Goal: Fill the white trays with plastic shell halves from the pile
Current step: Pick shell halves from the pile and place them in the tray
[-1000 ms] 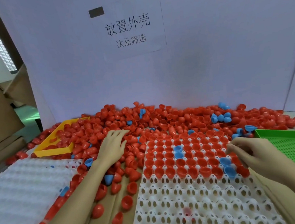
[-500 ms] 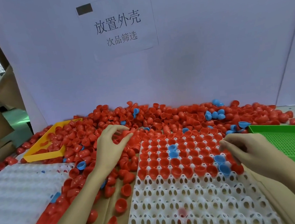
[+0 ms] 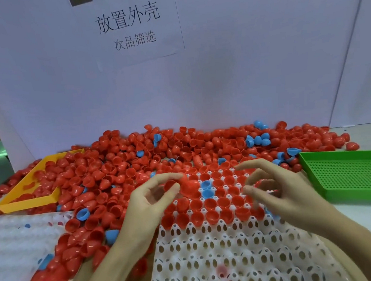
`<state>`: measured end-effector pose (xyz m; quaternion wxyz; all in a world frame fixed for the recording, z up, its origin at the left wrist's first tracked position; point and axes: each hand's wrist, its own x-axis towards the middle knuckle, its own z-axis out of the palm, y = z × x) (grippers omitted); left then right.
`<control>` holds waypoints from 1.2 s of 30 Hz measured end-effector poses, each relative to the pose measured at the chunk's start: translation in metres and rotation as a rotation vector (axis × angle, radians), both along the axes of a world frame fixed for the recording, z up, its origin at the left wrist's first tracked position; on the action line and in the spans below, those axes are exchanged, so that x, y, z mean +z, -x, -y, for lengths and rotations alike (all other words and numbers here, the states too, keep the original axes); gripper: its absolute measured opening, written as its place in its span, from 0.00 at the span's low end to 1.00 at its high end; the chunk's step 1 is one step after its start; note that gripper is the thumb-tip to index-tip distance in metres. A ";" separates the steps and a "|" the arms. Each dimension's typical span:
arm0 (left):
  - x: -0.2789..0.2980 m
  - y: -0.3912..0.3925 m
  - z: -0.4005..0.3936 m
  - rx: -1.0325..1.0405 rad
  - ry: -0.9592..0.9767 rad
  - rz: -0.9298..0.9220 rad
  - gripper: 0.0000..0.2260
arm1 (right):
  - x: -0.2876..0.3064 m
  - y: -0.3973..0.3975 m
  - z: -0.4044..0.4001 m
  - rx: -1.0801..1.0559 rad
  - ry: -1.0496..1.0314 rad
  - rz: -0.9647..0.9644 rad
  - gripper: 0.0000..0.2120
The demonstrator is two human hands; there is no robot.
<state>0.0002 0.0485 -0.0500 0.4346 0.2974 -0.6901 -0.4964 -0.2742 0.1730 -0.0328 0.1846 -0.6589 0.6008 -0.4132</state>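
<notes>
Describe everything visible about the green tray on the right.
The green tray is a shallow rectangular bright green plastic tray with a raised rim and a perforated grid floor. It lies flat at the table's right edge, beside the white tray, and holds nothing visible. Red shell halves and a few blue ones crowd its far-left corner. Neither hand touches it.

Two bare hands, the left hand [image 3: 149, 201] and the right hand [image 3: 281, 190]. One yellow plastic tray [image 3: 28, 203], one green perforated plastic tray [image 3: 358, 179], two white moulded cell trays [image 3: 235, 259], the other [image 3: 12, 245] at the left. Red plastic shell halves [image 3: 119, 168] are too many to count; the blue plastic shell halves [image 3: 257, 139] are far fewer. One printed paper sign [image 3: 128, 24].
</notes>
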 end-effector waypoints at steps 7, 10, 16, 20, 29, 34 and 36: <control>-0.001 0.020 -0.033 -0.220 -0.028 0.002 0.09 | -0.007 -0.046 -0.002 0.146 0.027 0.006 0.30; -0.001 0.020 -0.034 -0.234 -0.035 -0.027 0.09 | -0.007 -0.047 -0.003 0.084 0.031 0.036 0.27; 0.000 -0.003 -0.001 0.147 0.099 0.036 0.07 | -0.003 -0.039 -0.004 -0.017 -0.016 0.175 0.24; -0.006 -0.025 0.028 0.425 0.192 0.160 0.10 | 0.004 -0.036 -0.005 0.030 -0.086 0.399 0.22; -0.001 0.004 -0.015 0.266 0.619 0.278 0.08 | -0.008 -0.046 -0.001 0.080 -0.111 0.483 0.28; -0.001 0.017 -0.037 -0.006 0.506 0.268 0.08 | -0.021 -0.058 0.002 0.156 -0.121 0.516 0.30; -0.001 0.013 -0.034 -0.015 0.377 0.244 0.07 | -0.024 -0.061 0.001 0.185 -0.130 0.498 0.30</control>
